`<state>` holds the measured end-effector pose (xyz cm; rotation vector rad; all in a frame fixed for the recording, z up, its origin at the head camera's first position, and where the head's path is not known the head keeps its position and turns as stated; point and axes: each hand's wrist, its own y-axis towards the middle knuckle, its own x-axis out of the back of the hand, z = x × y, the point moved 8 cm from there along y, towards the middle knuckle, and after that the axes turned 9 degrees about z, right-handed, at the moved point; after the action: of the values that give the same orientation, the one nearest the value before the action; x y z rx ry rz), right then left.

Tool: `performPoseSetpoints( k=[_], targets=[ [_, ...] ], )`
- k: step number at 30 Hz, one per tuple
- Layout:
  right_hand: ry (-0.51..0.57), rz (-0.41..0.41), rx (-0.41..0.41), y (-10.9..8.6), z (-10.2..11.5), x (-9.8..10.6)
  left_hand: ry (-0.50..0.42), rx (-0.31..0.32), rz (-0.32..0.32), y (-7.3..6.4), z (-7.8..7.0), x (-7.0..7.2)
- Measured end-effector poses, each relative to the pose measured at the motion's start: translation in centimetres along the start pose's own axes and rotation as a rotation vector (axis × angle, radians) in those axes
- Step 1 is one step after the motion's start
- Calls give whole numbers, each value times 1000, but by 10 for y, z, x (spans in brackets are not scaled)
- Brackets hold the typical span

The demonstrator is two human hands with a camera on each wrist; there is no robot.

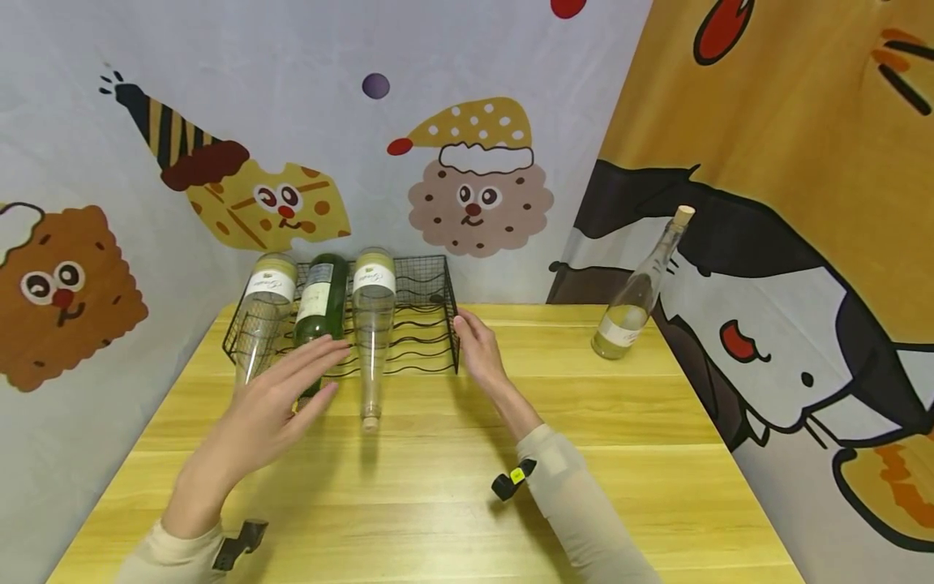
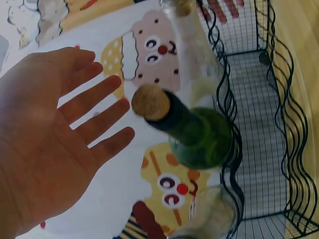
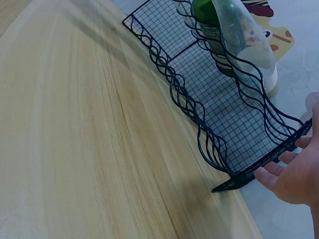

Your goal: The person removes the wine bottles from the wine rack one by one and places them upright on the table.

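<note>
A black wire wine rack (image 1: 451,320) stands at the back of the table and holds three bottles with necks toward me. The left one is a clear bottle (image 1: 272,284). Beside it lies a green bottle (image 1: 321,296), and another clear bottle (image 1: 374,300) is to its right. My left hand (image 1: 266,410), fingers spread and holding nothing, hovers in front of the green bottle, partly hiding its neck. In the left wrist view the green bottle's cork (image 2: 151,102) is just off the fingertips. My right hand (image 1: 479,349) rests its fingers against the rack's right end.
A corked clear bottle (image 1: 631,312) with pale liquid at its bottom stands upright toward the table's right side. Cartoon-printed cloth (image 1: 496,65) hangs behind and beside the wooden table (image 1: 438,503). The rack's right portion shows bare wavy wires.
</note>
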<state>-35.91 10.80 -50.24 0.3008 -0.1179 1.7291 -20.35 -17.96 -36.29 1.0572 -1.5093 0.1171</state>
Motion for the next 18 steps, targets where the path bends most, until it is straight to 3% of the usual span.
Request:
performPoseSetpoints(
  k=[8, 18],
  targets=[
    [9, 17, 21, -1, 2, 0, 89, -40, 145, 13, -10, -26],
    [33, 22, 15, 0, 0, -1, 182, -54, 245, 17, -11, -48]
  ],
)
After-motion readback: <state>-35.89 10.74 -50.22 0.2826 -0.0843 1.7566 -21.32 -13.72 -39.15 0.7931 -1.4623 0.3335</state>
